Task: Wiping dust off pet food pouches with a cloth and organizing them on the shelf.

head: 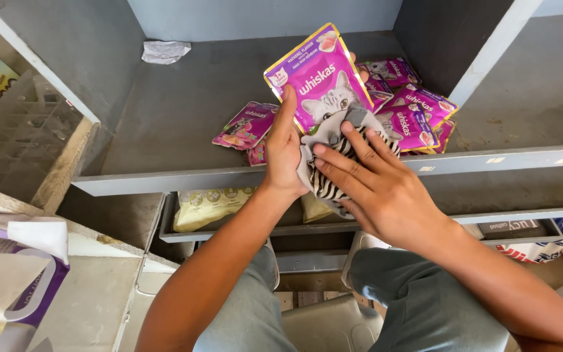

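Nearest the camera, the person's bent knees in grey-green trousers (418,306) frame the bottom of the view, and both bare forearms reach up from there to the front edge of a grey painted shelf (164,179). The right hand (376,189) lies flat, fingers spread, pressing a black-and-white striped cloth (327,186) against the lower face of a purple foil pet-food pouch with a yellow border and a cat picture (317,81). The left hand (283,153) grips that pouch by its left edge, thumb along the front, holding it upright just above the shelf lip. Judging from this, the wiping of this one pouch is under way: the cloth covers only its lower part, and the top shows uncovered. Behind it on the shelf lies a loose heap of similar purple pouches (412,111), with another pink-purple pouch (245,124) lying apart to the left; whether any have been wiped cannot be told. Farther back, a crumpled white paper scrap (164,51) rests near the shelf's rear wall.
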